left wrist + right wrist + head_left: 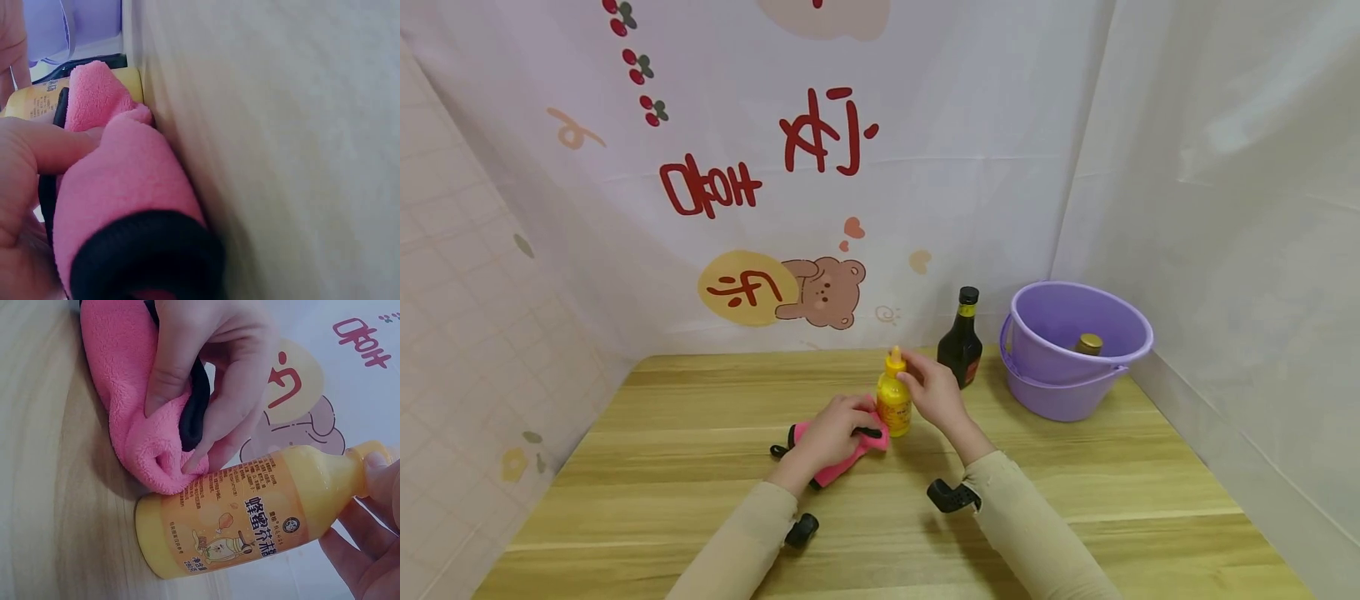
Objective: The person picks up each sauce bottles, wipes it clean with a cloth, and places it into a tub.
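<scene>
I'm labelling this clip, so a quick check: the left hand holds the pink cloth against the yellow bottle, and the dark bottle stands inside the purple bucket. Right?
Not quite: the dark bottle stands on the table beside the purple bucket, as the head view shows. The left hand does hold the pink cloth against the yellow bottle.

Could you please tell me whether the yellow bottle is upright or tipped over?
Upright: in the head view, the yellow bottle stands on the table, its nozzle pointing up.
</scene>
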`<action>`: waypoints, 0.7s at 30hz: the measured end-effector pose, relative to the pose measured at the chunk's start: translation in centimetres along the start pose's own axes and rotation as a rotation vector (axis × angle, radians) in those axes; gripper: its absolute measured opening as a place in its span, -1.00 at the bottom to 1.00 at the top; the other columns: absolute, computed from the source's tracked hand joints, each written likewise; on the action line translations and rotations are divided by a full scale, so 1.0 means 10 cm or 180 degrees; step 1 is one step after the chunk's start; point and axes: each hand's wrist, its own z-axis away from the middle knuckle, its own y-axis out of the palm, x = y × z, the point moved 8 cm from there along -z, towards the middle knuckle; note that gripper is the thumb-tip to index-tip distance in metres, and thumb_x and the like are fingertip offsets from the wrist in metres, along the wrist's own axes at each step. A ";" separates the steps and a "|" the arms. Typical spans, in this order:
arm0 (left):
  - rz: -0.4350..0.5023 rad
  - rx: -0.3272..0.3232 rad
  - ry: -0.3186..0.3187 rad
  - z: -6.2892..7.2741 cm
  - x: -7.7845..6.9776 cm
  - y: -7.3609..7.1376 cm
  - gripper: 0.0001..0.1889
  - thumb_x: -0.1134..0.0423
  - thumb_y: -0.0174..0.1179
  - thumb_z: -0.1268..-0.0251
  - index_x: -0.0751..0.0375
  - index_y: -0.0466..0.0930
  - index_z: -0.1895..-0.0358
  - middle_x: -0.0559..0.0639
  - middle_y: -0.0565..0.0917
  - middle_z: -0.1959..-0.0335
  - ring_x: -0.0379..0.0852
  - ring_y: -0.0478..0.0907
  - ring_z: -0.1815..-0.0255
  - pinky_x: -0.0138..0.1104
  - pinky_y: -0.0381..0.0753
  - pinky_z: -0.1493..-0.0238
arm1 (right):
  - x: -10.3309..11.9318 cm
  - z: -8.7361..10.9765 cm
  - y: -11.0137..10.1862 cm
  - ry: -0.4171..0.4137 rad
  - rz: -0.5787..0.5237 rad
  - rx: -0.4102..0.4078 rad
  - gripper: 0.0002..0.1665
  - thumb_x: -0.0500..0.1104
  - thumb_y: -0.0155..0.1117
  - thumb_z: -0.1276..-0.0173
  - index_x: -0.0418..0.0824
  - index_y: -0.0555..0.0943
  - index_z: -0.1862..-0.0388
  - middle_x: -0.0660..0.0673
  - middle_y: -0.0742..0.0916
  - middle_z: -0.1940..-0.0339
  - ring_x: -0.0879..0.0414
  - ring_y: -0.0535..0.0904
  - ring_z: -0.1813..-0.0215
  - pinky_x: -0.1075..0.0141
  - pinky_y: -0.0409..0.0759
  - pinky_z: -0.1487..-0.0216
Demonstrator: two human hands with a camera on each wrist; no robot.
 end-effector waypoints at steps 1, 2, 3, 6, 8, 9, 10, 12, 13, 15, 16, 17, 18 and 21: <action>0.0022 0.0014 0.0000 0.00 0.01 0.00 -0.67 0.59 0.31 -0.05 0.08 0.79 0.22 0.08 0.62 -0.06 0.15 0.49 -0.10 -0.01 0.46 -0.21 | 0.01 0.00 0.00 -0.0005 0.0010 -0.0001 -0.52 -0.29 0.32 -0.35 -0.27 0.59 -0.25 -0.24 0.72 -0.07 -0.09 0.68 -0.03 0.09 0.64 -0.07; 0.0059 0.0019 0.0001 0.01 0.02 -0.01 -0.65 0.61 0.30 -0.05 0.07 0.79 0.21 0.08 0.62 -0.07 0.15 0.49 -0.12 -0.01 0.45 -0.23 | 0.01 0.00 0.00 -0.0012 0.0022 -0.0004 -0.52 -0.29 0.32 -0.35 -0.28 0.58 -0.25 -0.24 0.72 -0.07 -0.09 0.68 -0.03 0.09 0.64 -0.07; 0.0093 0.0011 0.0020 0.01 0.02 -0.02 -0.64 0.62 0.28 -0.04 0.08 0.79 0.21 0.08 0.63 -0.07 0.14 0.50 -0.13 -0.02 0.45 -0.24 | 0.02 0.00 0.00 -0.0020 0.0030 -0.0007 -0.52 -0.30 0.32 -0.35 -0.29 0.58 -0.25 -0.25 0.71 -0.07 -0.10 0.68 -0.03 0.08 0.64 -0.07; 0.0213 -0.0114 0.0040 0.01 0.05 -0.12 -0.61 0.67 0.25 -0.01 0.12 0.79 0.19 0.11 0.63 -0.10 0.13 0.52 -0.16 -0.02 0.47 -0.24 | 0.04 -0.01 -0.01 -0.0036 0.0043 -0.0019 -0.51 -0.30 0.33 -0.35 -0.31 0.57 -0.25 -0.26 0.71 -0.07 -0.11 0.68 -0.03 0.08 0.64 -0.06; 0.0282 -0.0279 -0.0014 0.00 0.08 -0.22 -0.62 0.67 0.25 -0.01 0.16 0.79 0.18 0.13 0.63 -0.12 0.14 0.53 -0.18 -0.01 0.49 -0.23 | 0.03 -0.01 -0.01 -0.0020 0.0042 -0.0024 -0.52 -0.29 0.33 -0.35 -0.31 0.57 -0.25 -0.26 0.71 -0.07 -0.11 0.68 -0.02 0.08 0.64 -0.06; 0.0306 -0.0383 -0.0048 0.00 0.10 -0.29 -0.62 0.66 0.25 -0.02 0.18 0.79 0.16 0.14 0.62 -0.14 0.15 0.53 -0.18 0.00 0.49 -0.23 | 0.03 -0.01 -0.01 -0.0012 0.0031 -0.0023 -0.52 -0.29 0.33 -0.35 -0.31 0.57 -0.25 -0.26 0.71 -0.07 -0.11 0.68 -0.02 0.08 0.64 -0.07; 0.0321 -0.0504 -0.0095 -0.01 0.11 -0.36 -0.64 0.65 0.26 -0.03 0.19 0.79 0.15 0.14 0.62 -0.15 0.17 0.52 -0.20 0.01 0.48 -0.23 | 0.03 -0.01 -0.01 0.0005 0.0017 -0.0017 -0.52 -0.29 0.32 -0.35 -0.30 0.57 -0.26 -0.25 0.71 -0.08 -0.10 0.68 -0.03 0.09 0.64 -0.07; 0.0349 -0.0785 -0.0143 -0.03 0.13 -0.52 -0.66 0.62 0.29 -0.06 0.20 0.79 0.13 0.14 0.62 -0.16 0.19 0.51 -0.21 0.02 0.47 -0.25 | 0.02 -0.01 0.00 0.0029 0.0010 -0.0003 -0.52 -0.30 0.32 -0.36 -0.30 0.57 -0.26 -0.25 0.71 -0.08 -0.09 0.68 -0.03 0.10 0.64 -0.07; 0.0375 -0.0930 -0.0158 -0.04 0.13 -0.60 -0.66 0.61 0.30 -0.06 0.20 0.79 0.13 0.14 0.62 -0.16 0.20 0.50 -0.21 0.01 0.46 -0.25 | 0.01 -0.02 0.00 0.0041 -0.0009 0.0014 -0.52 -0.29 0.31 -0.36 -0.29 0.57 -0.26 -0.24 0.71 -0.09 -0.09 0.68 -0.04 0.10 0.64 -0.07; 0.0407 -0.1196 -0.0133 -0.07 0.10 -0.75 -0.67 0.61 0.31 -0.08 0.19 0.80 0.13 0.12 0.63 -0.15 0.18 0.50 -0.20 0.00 0.44 -0.27 | 0.01 -0.02 0.01 0.0059 -0.0039 0.0039 -0.52 -0.29 0.30 -0.37 -0.28 0.57 -0.27 -0.24 0.71 -0.10 -0.08 0.68 -0.04 0.12 0.63 -0.08; 0.0410 -0.1306 -0.0101 -0.08 0.07 -0.82 -0.68 0.60 0.32 -0.09 0.18 0.80 0.13 0.10 0.64 -0.14 0.16 0.50 -0.19 -0.01 0.43 -0.28 | 0.01 -0.02 0.01 0.0054 -0.0038 0.0038 -0.52 -0.29 0.30 -0.37 -0.28 0.57 -0.27 -0.24 0.71 -0.09 -0.08 0.68 -0.04 0.12 0.64 -0.07; 0.0411 -0.1388 -0.0062 -0.10 0.04 -0.87 -0.68 0.59 0.32 -0.09 0.17 0.80 0.12 0.09 0.64 -0.14 0.14 0.50 -0.20 -0.02 0.42 -0.28 | 0.01 -0.02 0.01 0.0046 -0.0039 0.0032 -0.52 -0.29 0.30 -0.37 -0.28 0.57 -0.27 -0.24 0.71 -0.09 -0.07 0.68 -0.04 0.12 0.64 -0.07; 0.0413 -0.1441 -0.0011 -0.11 0.00 -0.91 -0.68 0.58 0.33 -0.09 0.16 0.80 0.13 0.08 0.64 -0.13 0.13 0.50 -0.19 -0.02 0.42 -0.28 | 0.01 -0.02 0.01 0.0037 -0.0035 0.0021 -0.53 -0.30 0.31 -0.37 -0.28 0.58 -0.26 -0.24 0.71 -0.08 -0.07 0.68 -0.03 0.12 0.64 -0.06; 0.0378 -0.1451 0.0134 -0.15 -0.12 -0.94 -0.68 0.55 0.35 -0.09 0.13 0.80 0.11 0.06 0.64 -0.13 0.11 0.50 -0.19 -0.02 0.44 -0.26 | 0.01 -0.01 0.00 0.0015 -0.0026 -0.0011 -0.53 -0.32 0.32 -0.35 -0.29 0.58 -0.25 -0.25 0.73 -0.04 -0.09 0.69 0.00 0.10 0.66 -0.03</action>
